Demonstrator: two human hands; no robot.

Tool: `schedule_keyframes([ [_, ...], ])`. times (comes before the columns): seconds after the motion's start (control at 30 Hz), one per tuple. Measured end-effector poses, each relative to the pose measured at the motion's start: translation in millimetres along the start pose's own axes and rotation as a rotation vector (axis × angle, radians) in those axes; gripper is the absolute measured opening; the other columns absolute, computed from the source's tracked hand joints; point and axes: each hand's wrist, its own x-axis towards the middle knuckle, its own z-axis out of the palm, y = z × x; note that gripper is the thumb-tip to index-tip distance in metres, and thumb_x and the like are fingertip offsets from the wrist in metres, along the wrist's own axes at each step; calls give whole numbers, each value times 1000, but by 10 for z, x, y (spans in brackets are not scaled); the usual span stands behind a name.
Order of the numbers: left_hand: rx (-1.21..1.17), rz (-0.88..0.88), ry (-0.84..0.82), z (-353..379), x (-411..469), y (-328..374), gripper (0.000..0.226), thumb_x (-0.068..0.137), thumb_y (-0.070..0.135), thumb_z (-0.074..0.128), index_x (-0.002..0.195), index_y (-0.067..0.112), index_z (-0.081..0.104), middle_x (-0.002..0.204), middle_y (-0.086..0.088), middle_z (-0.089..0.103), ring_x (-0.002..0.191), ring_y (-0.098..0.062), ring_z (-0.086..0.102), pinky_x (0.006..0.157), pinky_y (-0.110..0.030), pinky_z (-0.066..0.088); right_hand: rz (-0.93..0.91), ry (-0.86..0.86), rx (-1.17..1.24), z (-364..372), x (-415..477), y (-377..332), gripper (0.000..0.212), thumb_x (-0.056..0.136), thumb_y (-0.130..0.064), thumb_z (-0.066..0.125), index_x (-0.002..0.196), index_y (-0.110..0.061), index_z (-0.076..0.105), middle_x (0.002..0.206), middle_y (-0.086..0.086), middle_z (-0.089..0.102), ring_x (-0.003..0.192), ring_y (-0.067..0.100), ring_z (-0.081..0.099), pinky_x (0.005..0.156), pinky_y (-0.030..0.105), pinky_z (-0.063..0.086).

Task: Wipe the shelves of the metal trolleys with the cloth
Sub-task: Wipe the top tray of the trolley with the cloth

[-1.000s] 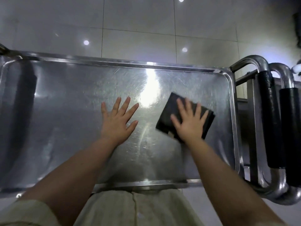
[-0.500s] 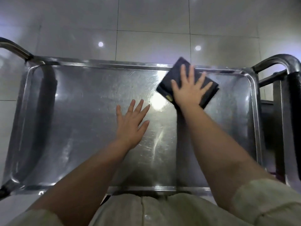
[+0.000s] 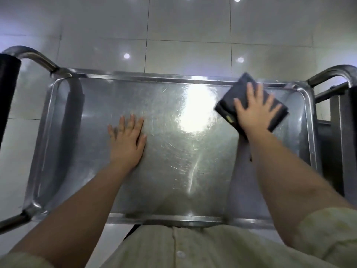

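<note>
A shiny metal trolley shelf [image 3: 96, 105] with a raised rim fills the middle of the head view. A folded dark cloth [image 3: 226, 105] lies at its far right corner, one tip over the far rim. My right hand [image 3: 253, 111] presses flat on the cloth with its fingers spread. Left of the shelf's middle, my left hand [image 3: 127, 140] rests flat on the bare metal, fingers straight and close together.
A curved metal handle [image 3: 34, 57] with a black grip rises at the left end, another handle [image 3: 332, 72] at the right end. A second trolley's frame [image 3: 340, 132] stands close on the right. Pale tiled floor [image 3: 173, 35] lies beyond the far rim.
My right hand slid the cloth from the shelf's middle up to the far rim, then rightward into the far right corner. My left hand stayed flat, its fingers now closer together.
</note>
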Motion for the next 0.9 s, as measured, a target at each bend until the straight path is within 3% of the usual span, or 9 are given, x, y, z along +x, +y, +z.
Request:
schedule_keyframes([
  [0.07,-3,11,-3,-6,-43,-20,55,105,39,34,157,26,21,165,-2,12,152,-29,-1,117,-54,-11,139,-6,54,-21,-134,216,70,94,-71,20,155,-43,1,165,-9,-1,150,38,-5,114,67,-2],
  [0.13,-29,18,7,-27,-80,-17,54,105,38,34,156,25,23,164,-3,14,152,-29,0,117,-53,-11,94,-21,16,79,-368,75,68,96,-68,19,155,-42,-2,165,-9,-4,149,40,-7,113,68,-4],
  [0.23,-107,16,35,-81,-118,19,53,105,33,35,156,22,26,163,-5,20,152,-30,3,119,-52,-9,-244,-38,-50,384,-1001,-490,70,93,-69,20,155,-42,3,163,-13,-2,149,42,0,114,66,-8],
  [0.33,-167,38,52,-141,-182,25,51,101,22,42,152,19,34,158,-6,33,150,-33,12,120,-55,-3,-654,-56,-67,753,-1969,-907,70,92,-68,28,155,-39,19,162,-10,9,148,44,7,113,70,2],
  [0.43,-209,185,-6,-108,-296,0,45,99,17,46,144,17,47,151,-7,45,146,-32,26,118,-57,10,-847,-115,-95,915,-2576,-917,69,92,-67,37,154,-37,26,163,-8,18,149,41,9,111,72,9],
  [0.53,-177,272,-56,-21,-475,-20,45,96,34,41,131,12,60,134,-10,60,132,-34,48,107,-54,35,-776,-83,-22,843,-2511,-849,64,93,-60,36,151,-34,34,159,-8,29,147,42,12,111,70,0],
  [0.63,-142,257,-82,112,-634,17,52,95,43,40,124,7,65,125,-13,64,117,-37,53,99,-53,45,-572,-86,70,679,-2203,-725,53,96,-47,43,141,-21,50,152,-1,43,143,46,24,111,71,8],
  [0.77,-92,266,-34,210,-759,157,38,96,34,51,116,6,69,111,-12,66,101,-36,58,90,-48,48,-667,-104,137,546,-2013,-637,27,88,-28,69,109,-10,63,132,7,58,131,41,42,110,68,24],
  [0.9,-147,182,2,134,-816,259,22,96,24,60,113,11,66,107,-11,62,104,-33,54,93,-47,42,-684,-107,122,422,-2064,-784,13,87,-18,67,93,-12,57,94,5,61,100,31,54,109,52,29],
])
